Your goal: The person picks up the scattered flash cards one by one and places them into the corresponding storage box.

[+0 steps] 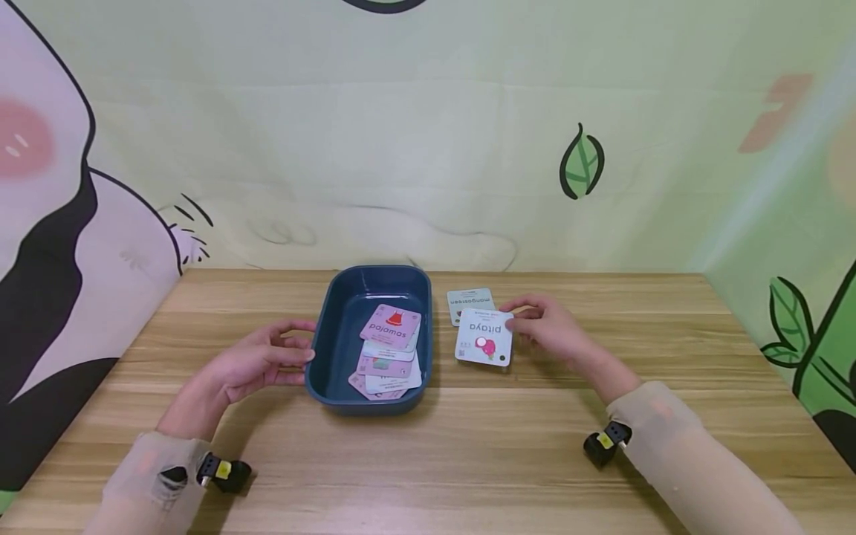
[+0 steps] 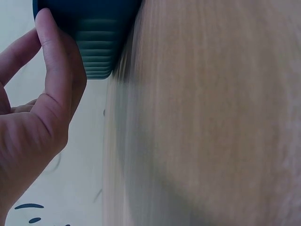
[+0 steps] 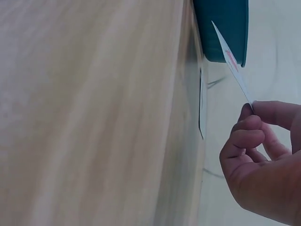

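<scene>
A deep blue plastic bin (image 1: 325, 342) stands on the wooden table, with several picture cards inside; a pink pajamas card (image 1: 391, 327) lies on top. At the bin's left side, my left hand (image 1: 270, 360) touches the wall and rim with thumb and fingertips. The left wrist view shows its thumb tip at the rim of the bin (image 2: 96, 44). My right hand (image 1: 551, 327) pinches a white pitaya card (image 1: 484, 338) by one edge. In the right wrist view this card (image 3: 230, 61) is tilted above the table. A mangosteen card (image 1: 470, 299) lies flat behind it, partly covered from the head view.
The wooden tabletop (image 1: 468, 461) reaches back to a printed cloth backdrop (image 1: 435, 148) with leaf and animal drawings. Small cameras (image 1: 230, 475) are strapped at both wrists over beige sleeves (image 1: 695, 453).
</scene>
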Tool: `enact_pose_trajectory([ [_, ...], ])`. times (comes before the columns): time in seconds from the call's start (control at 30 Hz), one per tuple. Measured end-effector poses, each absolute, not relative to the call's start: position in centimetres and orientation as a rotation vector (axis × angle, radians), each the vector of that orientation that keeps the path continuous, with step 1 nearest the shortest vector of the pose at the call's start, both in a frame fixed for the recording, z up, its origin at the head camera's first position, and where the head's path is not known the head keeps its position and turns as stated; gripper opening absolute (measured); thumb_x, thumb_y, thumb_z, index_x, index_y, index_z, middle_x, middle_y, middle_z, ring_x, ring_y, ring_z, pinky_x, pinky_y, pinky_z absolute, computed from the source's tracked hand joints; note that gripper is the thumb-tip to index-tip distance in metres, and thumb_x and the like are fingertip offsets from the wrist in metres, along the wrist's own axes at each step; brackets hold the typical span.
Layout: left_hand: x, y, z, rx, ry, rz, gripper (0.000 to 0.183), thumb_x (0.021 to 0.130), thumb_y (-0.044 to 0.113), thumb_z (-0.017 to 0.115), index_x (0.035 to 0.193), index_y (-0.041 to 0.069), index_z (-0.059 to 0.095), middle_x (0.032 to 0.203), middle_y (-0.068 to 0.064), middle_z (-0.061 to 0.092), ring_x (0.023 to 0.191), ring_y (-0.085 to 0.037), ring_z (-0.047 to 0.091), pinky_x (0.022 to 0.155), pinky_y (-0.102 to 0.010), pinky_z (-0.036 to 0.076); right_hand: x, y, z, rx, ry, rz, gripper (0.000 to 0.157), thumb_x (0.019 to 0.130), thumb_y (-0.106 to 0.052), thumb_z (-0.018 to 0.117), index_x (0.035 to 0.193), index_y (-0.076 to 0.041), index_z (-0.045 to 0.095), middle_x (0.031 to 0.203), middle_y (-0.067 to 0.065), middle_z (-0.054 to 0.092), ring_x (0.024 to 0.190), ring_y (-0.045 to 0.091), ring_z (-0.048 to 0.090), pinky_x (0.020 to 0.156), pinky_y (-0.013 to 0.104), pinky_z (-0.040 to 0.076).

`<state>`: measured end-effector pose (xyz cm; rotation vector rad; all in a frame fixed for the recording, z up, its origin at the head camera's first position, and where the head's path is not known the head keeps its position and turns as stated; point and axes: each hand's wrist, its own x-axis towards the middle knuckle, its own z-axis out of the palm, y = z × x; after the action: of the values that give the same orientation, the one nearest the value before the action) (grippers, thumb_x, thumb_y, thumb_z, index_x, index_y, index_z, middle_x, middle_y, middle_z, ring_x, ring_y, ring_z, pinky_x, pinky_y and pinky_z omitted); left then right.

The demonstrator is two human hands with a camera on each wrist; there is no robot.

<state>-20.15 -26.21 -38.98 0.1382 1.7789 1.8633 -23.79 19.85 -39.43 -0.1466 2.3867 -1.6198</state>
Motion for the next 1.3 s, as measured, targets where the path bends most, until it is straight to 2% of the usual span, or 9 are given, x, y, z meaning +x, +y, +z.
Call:
enact_pose_trajectory([
  [0.23, -20.1, -26.2, -38.9, 0.144, 1.783, 1.861, 0.061, 0.101, 0.001, 0.061, 0.15, -0.003, 0.025, 0.114, -0.014, 0.064, 0.09, -0.024, 0.071, 0.087, -0.04, 0.06, -24.0, 19.5, -38.4, -0.124, 2.341, -1.755, 0.036, 0.098, -0.009, 0.067, 0.131, 0.002, 0.063, 0.093, 0.005, 0.065, 0.077, 0.02, 0.051, 0.06, 0.026, 0.039],
  [0.4, -20.1, -26.2, -38.9, 0.146, 1.775, 1.867, 0.06, 0.101, 0.001, 0.06, 0.15, -0.003, 0.026, 0.113, -0.014, 0.063, 0.089, -0.023, 0.071, 0.087, -0.04, 0.06, -24.2, 18.9, -37.6, -0.122, 2.305, -1.84, 0.035, 0.098, -0.01, 0.068, 0.131, 0.0, 0.064, 0.095, 0.006, 0.067, 0.074, 0.02, 0.051, 0.06, 0.025, 0.037],
  [0.53, -20.1, -26.2, -39.0, 0.153, 1.769, 1.871, 0.059, 0.101, 0.0, 0.06, 0.149, -0.003, 0.027, 0.112, -0.013, 0.063, 0.089, -0.023, 0.071, 0.086, -0.04, 0.06, -24.2, 18.1, -36.9, -0.149, 2.3, -1.849, 0.034, 0.097, -0.01, 0.069, 0.13, -0.001, 0.065, 0.101, 0.007, 0.069, 0.078, 0.023, 0.053, 0.061, 0.025, 0.038],
  [0.7, -20.2, -26.3, -39.0, 0.155, 1.765, 1.873, 0.059, 0.101, 0.0, 0.06, 0.149, -0.003, 0.026, 0.112, -0.013, 0.063, 0.089, -0.023, 0.071, 0.087, -0.041, 0.06, -24.1, 16.8, -36.5, -0.2, 2.306, -1.836, 0.033, 0.097, -0.009, 0.069, 0.129, 0.001, 0.066, 0.099, 0.009, 0.07, 0.078, 0.024, 0.054, 0.061, 0.024, 0.039],
  [0.9, -20.1, -26.2, -38.9, 0.149, 1.766, 1.874, 0.059, 0.101, 0.0, 0.06, 0.149, -0.003, 0.026, 0.112, -0.013, 0.063, 0.089, -0.023, 0.071, 0.087, -0.041, 0.06, -24.1, 15.3, -36.1, -0.239, 2.352, -1.742, 0.033, 0.098, -0.015, 0.071, 0.129, -0.004, 0.068, 0.101, 0.012, 0.07, 0.084, 0.03, 0.056, 0.062, 0.025, 0.041],
  [1.07, -20.2, -26.3, -38.9, 0.159, 1.761, 1.874, 0.059, 0.101, 0.0, 0.06, 0.149, -0.003, 0.026, 0.112, -0.013, 0.064, 0.089, -0.023, 0.071, 0.086, -0.04, 0.06, -24.1, 14.0, -35.6, -0.253, 2.352, -1.711, 0.032, 0.097, -0.017, 0.073, 0.128, -0.009, 0.07, 0.107, 0.011, 0.072, 0.085, 0.026, 0.06, 0.062, 0.025, 0.043],
  [1.3, -20.3, -26.3, -39.1, 0.179, 1.746, 1.879, 0.055, 0.101, -0.001, 0.06, 0.147, -0.003, 0.029, 0.11, -0.012, 0.065, 0.089, -0.022, 0.072, 0.085, -0.04, 0.06, -24.0, 12.1, -35.7, -0.33, 2.383, -1.72, 0.028, 0.097, -0.013, 0.072, 0.125, -0.009, 0.072, 0.11, 0.011, 0.072, 0.084, 0.025, 0.06, 0.064, 0.026, 0.047],
])
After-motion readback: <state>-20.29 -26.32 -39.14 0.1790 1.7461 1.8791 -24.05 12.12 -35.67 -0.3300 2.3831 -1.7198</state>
